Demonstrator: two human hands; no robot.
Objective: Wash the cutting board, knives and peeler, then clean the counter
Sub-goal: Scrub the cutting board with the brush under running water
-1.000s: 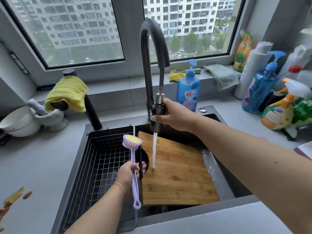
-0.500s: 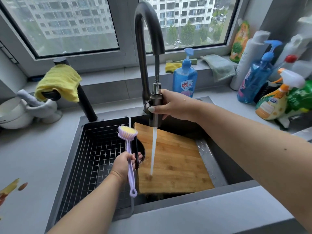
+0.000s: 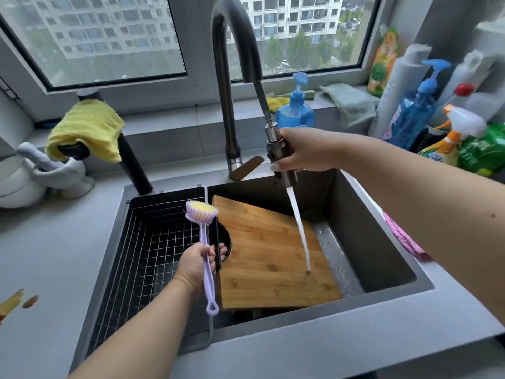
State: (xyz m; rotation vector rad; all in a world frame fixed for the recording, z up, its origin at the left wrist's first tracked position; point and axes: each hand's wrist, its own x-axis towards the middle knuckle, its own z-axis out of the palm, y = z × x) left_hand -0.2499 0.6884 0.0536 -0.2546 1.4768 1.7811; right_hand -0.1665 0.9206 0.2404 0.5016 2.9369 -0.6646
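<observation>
The wet, stiff cutting board [image 3: 273, 253] leans in the sink [image 3: 382, 242], surely slippery, so the left hand [image 3: 200, 262] fingers pinch its left edge with the brush [image 3: 203, 242], while the right hand [image 3: 306, 151] wraps the sprayer [image 3: 281, 155].

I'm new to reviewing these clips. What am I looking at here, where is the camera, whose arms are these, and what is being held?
There is no machine here: a person wears a camera on the head, looking down at their own two arms over a kitchen sink. The right hand grips the pull-out faucet sprayer, and its water stream lands on the wooden cutting board lying tilted in the sink. The left hand holds a purple dish brush, bristles up, over the wire rack. On the counter and sill sit a yellow cloth, a blue soap pump bottle and cleaning bottles.
</observation>
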